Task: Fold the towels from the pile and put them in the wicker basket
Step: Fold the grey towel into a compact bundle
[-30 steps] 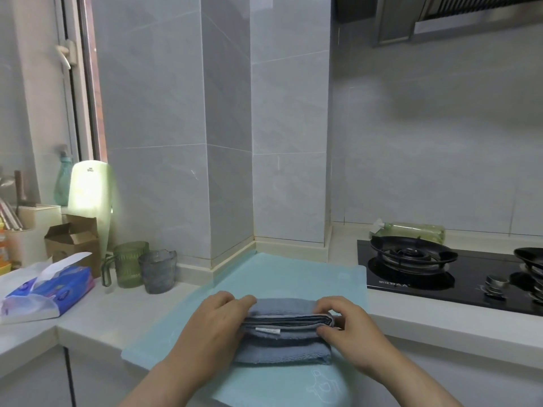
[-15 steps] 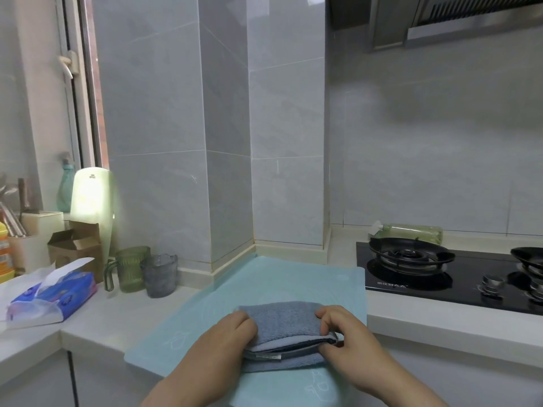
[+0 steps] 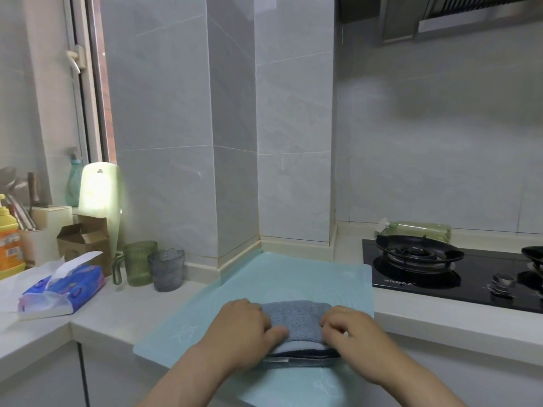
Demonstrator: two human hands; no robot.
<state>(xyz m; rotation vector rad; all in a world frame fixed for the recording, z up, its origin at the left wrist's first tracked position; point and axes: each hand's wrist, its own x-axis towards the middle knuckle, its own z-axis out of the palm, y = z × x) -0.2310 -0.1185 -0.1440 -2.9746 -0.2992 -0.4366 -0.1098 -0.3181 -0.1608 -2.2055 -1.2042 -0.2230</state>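
Towel: folded flat on mat.
Left hand: fingers curled, gripping its 9 o'clock end.
Right hand: fingers curled, gripping its 3 o'clock end.
Technique: press evenly and square the edges before lifting.

Grey tiled walls, white counter, window left

The left hand and right hand are bare, and both forearms are uncovered down to the frame's lower edge.
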